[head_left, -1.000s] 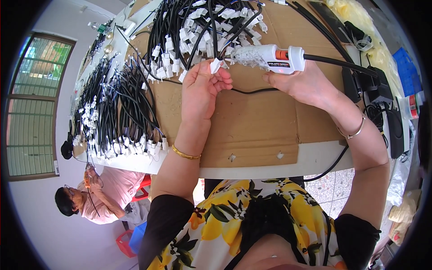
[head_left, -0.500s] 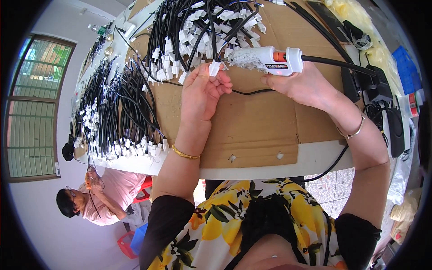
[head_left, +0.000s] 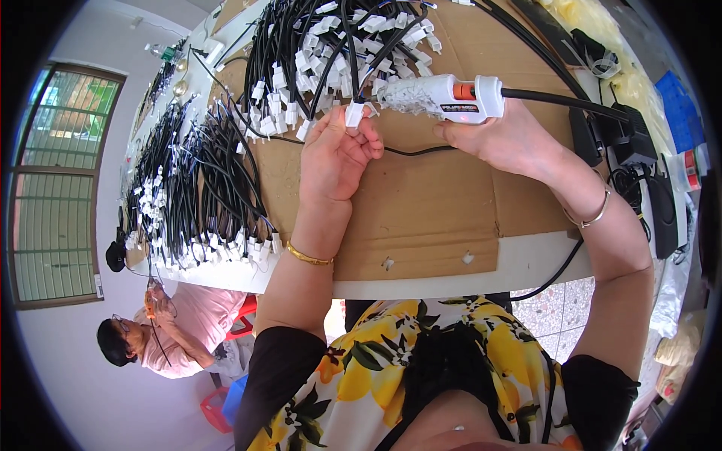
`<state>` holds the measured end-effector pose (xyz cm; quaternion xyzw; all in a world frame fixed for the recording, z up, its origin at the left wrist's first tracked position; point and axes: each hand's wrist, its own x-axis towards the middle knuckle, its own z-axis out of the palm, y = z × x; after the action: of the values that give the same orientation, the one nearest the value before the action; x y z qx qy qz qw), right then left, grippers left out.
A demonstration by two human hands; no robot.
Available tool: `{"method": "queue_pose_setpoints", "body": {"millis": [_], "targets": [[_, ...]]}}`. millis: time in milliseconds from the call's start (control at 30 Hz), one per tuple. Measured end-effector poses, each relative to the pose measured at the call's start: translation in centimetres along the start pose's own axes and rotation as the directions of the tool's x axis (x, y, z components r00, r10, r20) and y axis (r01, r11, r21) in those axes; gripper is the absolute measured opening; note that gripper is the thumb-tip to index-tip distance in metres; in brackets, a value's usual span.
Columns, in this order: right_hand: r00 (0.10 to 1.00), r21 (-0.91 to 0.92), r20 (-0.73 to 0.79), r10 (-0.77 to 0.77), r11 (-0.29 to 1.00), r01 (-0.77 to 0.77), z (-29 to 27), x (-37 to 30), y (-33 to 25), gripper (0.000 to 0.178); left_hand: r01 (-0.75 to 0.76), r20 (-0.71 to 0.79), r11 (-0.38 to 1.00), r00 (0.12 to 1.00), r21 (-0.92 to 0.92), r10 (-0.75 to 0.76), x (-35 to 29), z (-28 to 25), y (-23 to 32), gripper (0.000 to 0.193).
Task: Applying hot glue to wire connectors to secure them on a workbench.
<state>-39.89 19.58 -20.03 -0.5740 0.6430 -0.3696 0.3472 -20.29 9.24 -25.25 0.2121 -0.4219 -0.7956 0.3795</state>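
Note:
My left hand [head_left: 336, 154] pinches a white plastic connector [head_left: 354, 114] at the end of a black cable, its fingers closed round it. A white hot glue gun [head_left: 472, 105] is gripped in my right hand [head_left: 500, 139]. Its nozzle, coated with strands of dried glue, points left and sits close to the top of the connector. Whether the tip touches it I cannot tell. A black glue stick or cable [head_left: 556, 100] runs out of the gun's back toward the right. Just beyond my left hand lies a big heap of black cables with white connectors [head_left: 301, 71].
More bundles of connector-ended cables [head_left: 226, 173] lie at the left of the table. Brown cardboard [head_left: 421, 218] covers the tabletop. Black power adapters [head_left: 632, 143] and cords stand at the right edge. Beyond the table's left side, a person in pink [head_left: 184, 331] holds an orange tool.
My left hand has shifted very slightly left with the connector. The glue gun has drifted a little left and up along with it; both grips are unchanged.

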Motion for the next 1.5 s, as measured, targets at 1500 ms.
{"method": "queue_pose_setpoints", "body": {"millis": [1500], "targets": [[1.000, 0.072, -0.024, -0.017, 0.997, 0.018, 0.12, -0.01, 0.31, 0.022, 0.021, 0.011, 0.998, 1.000, -0.058, -0.021, 0.11, 0.05, -0.07, 0.029]]}}
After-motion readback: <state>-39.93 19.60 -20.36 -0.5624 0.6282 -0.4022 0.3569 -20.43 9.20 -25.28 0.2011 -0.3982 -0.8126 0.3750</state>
